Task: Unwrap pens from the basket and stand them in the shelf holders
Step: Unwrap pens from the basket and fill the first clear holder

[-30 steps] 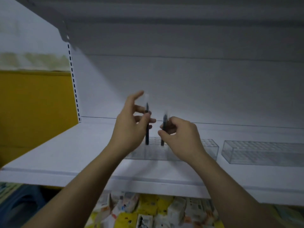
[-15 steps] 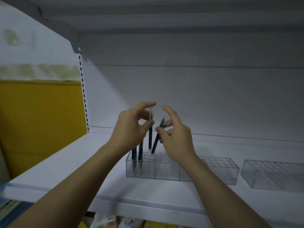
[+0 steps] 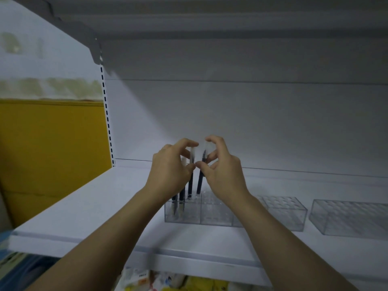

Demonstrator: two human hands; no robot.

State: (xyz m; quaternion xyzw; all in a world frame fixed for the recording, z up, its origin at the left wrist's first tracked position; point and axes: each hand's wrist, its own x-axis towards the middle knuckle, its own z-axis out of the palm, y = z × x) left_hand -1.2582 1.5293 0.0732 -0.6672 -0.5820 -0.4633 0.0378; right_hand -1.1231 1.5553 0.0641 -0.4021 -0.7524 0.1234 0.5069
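Note:
My left hand pinches a dark pen near its clear cap. My right hand pinches a second dark pen in the same way. Both pens stand nearly upright with their lower ends in the top of a clear gridded pen holder on the white shelf. Two more dark pens stand in the holder's left end, partly hidden behind my left hand. The basket is out of view.
A second clear holder stands to the right on the same shelf. An upper shelf hangs overhead. A yellow panel is at the left. Packaged goods lie on the level below the shelf edge.
Both hands have come lower with their pens, and the pen tips now sit in the holder's grid. The right pen has gone from tilted to nearly upright. The view has tilted up.

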